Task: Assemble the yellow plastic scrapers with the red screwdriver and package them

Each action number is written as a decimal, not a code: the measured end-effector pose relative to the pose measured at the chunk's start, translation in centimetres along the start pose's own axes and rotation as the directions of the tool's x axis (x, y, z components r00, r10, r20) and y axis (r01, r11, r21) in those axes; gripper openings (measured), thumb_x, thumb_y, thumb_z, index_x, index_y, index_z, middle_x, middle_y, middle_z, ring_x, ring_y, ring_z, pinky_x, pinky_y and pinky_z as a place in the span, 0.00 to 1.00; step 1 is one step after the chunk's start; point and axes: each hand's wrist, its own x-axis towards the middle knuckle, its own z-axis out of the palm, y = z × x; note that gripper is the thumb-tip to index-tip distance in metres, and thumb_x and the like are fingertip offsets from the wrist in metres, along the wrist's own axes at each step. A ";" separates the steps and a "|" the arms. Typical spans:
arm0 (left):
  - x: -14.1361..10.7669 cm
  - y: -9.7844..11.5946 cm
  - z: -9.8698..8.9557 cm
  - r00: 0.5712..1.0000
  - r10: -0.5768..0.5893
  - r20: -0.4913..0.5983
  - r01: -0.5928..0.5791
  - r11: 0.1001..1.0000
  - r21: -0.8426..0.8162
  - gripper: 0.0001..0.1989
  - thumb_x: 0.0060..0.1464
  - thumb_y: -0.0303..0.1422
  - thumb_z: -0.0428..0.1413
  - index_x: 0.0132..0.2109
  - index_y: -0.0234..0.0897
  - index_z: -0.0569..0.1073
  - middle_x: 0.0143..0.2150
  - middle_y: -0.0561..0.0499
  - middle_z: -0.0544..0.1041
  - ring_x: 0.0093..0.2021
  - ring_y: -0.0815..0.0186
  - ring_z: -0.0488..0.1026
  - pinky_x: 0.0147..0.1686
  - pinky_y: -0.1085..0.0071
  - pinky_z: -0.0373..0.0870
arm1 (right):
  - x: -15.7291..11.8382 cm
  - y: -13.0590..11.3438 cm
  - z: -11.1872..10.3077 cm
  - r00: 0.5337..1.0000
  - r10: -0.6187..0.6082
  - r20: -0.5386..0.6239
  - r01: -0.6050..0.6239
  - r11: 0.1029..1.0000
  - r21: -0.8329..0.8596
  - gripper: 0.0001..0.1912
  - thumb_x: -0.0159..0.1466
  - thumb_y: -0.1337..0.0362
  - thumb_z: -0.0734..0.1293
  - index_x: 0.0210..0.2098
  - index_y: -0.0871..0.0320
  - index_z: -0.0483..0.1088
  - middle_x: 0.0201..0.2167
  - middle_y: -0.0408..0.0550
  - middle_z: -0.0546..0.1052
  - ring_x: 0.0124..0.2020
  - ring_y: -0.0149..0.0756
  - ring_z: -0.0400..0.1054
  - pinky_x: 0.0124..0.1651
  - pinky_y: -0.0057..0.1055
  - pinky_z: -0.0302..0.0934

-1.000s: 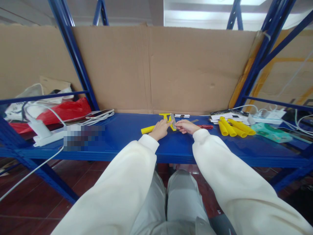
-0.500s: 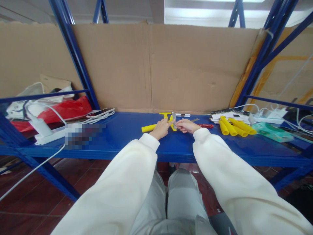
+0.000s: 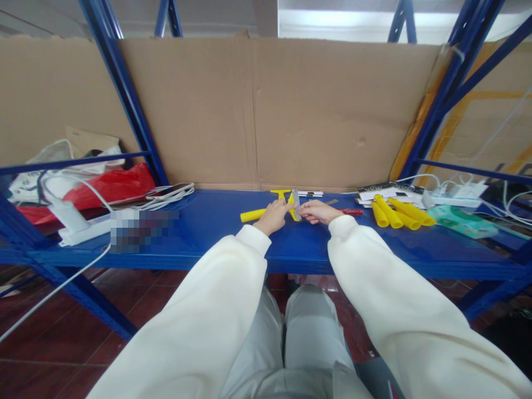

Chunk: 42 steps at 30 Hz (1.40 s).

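On the blue shelf a yellow scraper (image 3: 251,215) lies with its tube handle pointing left and its wide head to the right. My left hand (image 3: 272,216) is closed over the scraper where the handle meets the head. A grey metal plate (image 3: 296,205) is against the head's right side. My right hand (image 3: 316,212) is pinched at the plate's right edge; whatever is between its fingertips is too small to make out. Just beyond that hand lies a red-handled tool (image 3: 351,211), partly hidden by it. A thin metal strip (image 3: 332,202) rests behind the right hand.
Several yellow tubes (image 3: 390,213) lie to the right, beside a green plastic packet (image 3: 463,221) and black-and-white boxes (image 3: 386,193). White cables and a power strip (image 3: 89,227) occupy the left. A cardboard panel (image 3: 291,116) closes the back between blue posts.
The view has shifted very slightly. Both hands keep nearly the same place and grip at the scraper's head.
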 end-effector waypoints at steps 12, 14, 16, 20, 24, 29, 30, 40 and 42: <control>0.1 0.0 0.0 1.000 -0.008 -0.014 0.008 1.000 0.005 0.32 0.57 0.17 0.47 0.66 0.44 0.68 0.50 0.42 0.70 0.53 0.57 0.68 0.53 0.62 0.66 | 0.0 -0.1 -0.1 1.000 0.002 -0.009 -0.002 0.998 0.068 0.15 0.52 0.68 0.74 0.24 0.57 0.62 0.14 0.34 0.60 0.13 0.19 0.46 0.15 0.19 0.37; 0.2 -0.1 0.2 1.000 0.003 -0.027 -0.003 1.000 -0.001 0.33 0.57 0.17 0.46 0.66 0.44 0.67 0.51 0.42 0.70 0.54 0.58 0.68 0.54 0.62 0.65 | 0.1 0.0 -0.2 1.000 -0.007 -0.007 0.008 0.997 0.074 0.15 0.53 0.66 0.75 0.24 0.57 0.62 0.14 0.35 0.60 0.13 0.19 0.46 0.15 0.20 0.37; 0.2 -0.2 0.4 0.999 0.016 -0.043 -0.016 1.000 0.001 0.34 0.57 0.17 0.46 0.67 0.45 0.65 0.52 0.41 0.70 0.54 0.58 0.68 0.55 0.62 0.65 | 0.1 0.1 -0.3 1.000 -0.022 0.005 0.022 0.998 0.065 0.17 0.53 0.62 0.76 0.25 0.57 0.62 0.15 0.34 0.60 0.14 0.19 0.46 0.15 0.20 0.37; 0.3 -0.3 0.5 0.998 0.033 -0.055 -0.032 0.999 0.024 0.36 0.57 0.17 0.46 0.69 0.46 0.61 0.53 0.42 0.70 0.55 0.58 0.68 0.55 0.61 0.65 | 0.2 0.4 -0.4 0.999 -0.051 0.018 0.050 0.998 0.046 0.22 0.51 0.56 0.78 0.24 0.57 0.61 0.15 0.34 0.60 0.14 0.19 0.47 0.15 0.20 0.37; 0.2 -0.1 0.3 0.998 0.046 -0.053 -0.044 0.998 0.039 0.36 0.57 0.17 0.45 0.70 0.44 0.60 0.53 0.41 0.70 0.55 0.57 0.68 0.54 0.62 0.65 | 0.1 0.5 -0.2 0.999 -0.051 0.007 0.050 0.998 0.047 0.23 0.51 0.54 0.78 0.24 0.57 0.61 0.15 0.33 0.58 0.14 0.19 0.47 0.16 0.20 0.37; 0.0 0.1 0.1 0.998 0.054 -0.043 -0.053 0.998 0.037 0.35 0.57 0.18 0.45 0.69 0.43 0.61 0.53 0.41 0.70 0.55 0.57 0.68 0.53 0.62 0.66 | 0.1 0.5 0.1 0.999 -0.049 -0.009 0.049 0.998 0.045 0.23 0.54 0.54 0.77 0.24 0.57 0.60 0.15 0.32 0.56 0.14 0.19 0.45 0.16 0.21 0.36; 0.0 0.1 0.1 0.997 0.058 -0.043 -0.057 0.998 0.036 0.35 0.57 0.18 0.45 0.69 0.43 0.61 0.53 0.41 0.70 0.55 0.57 0.68 0.53 0.62 0.66 | 0.2 0.5 0.1 0.999 -0.049 -0.010 0.049 0.998 0.042 0.23 0.54 0.54 0.77 0.24 0.57 0.60 0.15 0.32 0.56 0.14 0.19 0.44 0.16 0.21 0.36; 0.0 0.2 0.0 0.997 0.061 -0.041 -0.060 0.998 0.018 0.35 0.57 0.17 0.45 0.69 0.43 0.62 0.54 0.40 0.71 0.57 0.56 0.67 0.56 0.61 0.64 | 0.2 0.5 0.2 0.999 -0.044 -0.024 0.045 0.998 0.036 0.23 0.56 0.53 0.75 0.24 0.56 0.58 0.15 0.32 0.56 0.14 0.19 0.44 0.16 0.21 0.35; 0.0 0.2 0.0 0.997 0.059 -0.040 -0.059 0.998 0.019 0.35 0.57 0.17 0.45 0.69 0.43 0.63 0.54 0.41 0.71 0.57 0.57 0.68 0.56 0.61 0.64 | 0.1 0.4 0.2 0.999 -0.039 -0.018 0.039 0.999 0.031 0.23 0.56 0.54 0.75 0.23 0.56 0.58 0.15 0.32 0.56 0.14 0.19 0.44 0.16 0.21 0.35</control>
